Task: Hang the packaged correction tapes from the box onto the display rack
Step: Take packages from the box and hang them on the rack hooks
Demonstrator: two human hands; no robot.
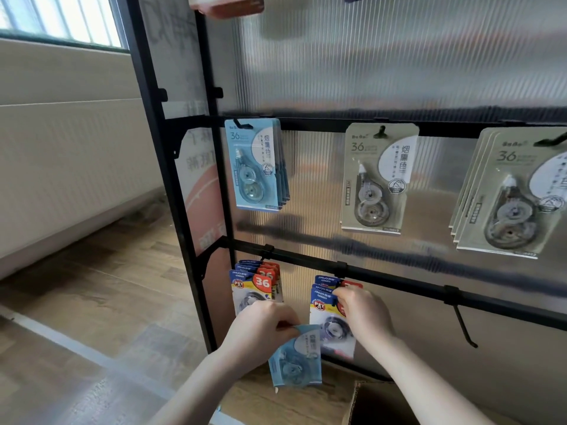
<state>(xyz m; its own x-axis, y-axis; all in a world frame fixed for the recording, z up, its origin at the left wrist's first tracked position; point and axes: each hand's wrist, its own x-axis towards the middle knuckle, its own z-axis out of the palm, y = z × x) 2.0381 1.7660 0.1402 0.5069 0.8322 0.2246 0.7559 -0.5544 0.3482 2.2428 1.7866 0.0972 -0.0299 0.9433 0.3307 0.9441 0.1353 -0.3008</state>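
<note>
The floor (101, 289) was wood-look planking, with a pale strip crossing it at the lower left; a white wall (61, 154) ran along the left under a window (61, 16) with bars behind the glass; the display rack (171, 191) stood on that floor, a black metal frame backed by a ribbed translucent panel (368, 56) which blurred whatever lay behind it.

Two black rails crossed the rack; on the upper rail (322, 125) hung a stack of blue packs (256, 167) at the left, a single beige pack (379, 179) in the middle, and a stack of beige packs (509, 194) at the right edge of the view; on the lower rail (399, 282) hung a stack of red-and-blue packs (256, 285) at the left, a second stack of the same kind (325, 305) beside it, and farther right a bare hook (463, 323) angling down; an open cardboard box (380, 403) sat at the foot of the rack, only its near corner in view.

The left hand (260, 329) pinched the top of a blue correction tape pack (296, 360), which dangled below the fingers, tilted, in front of the lower part of the rack and above the box, and hung on no hook; that hand covered the bottom of the left red-and-blue stack; the right hand (365, 311) had its fingertips closed on the upper edge of the front pack of the second stack, just under the lower rail, and hid much of that pack's right side; the two hands were near each other but apart.
</note>
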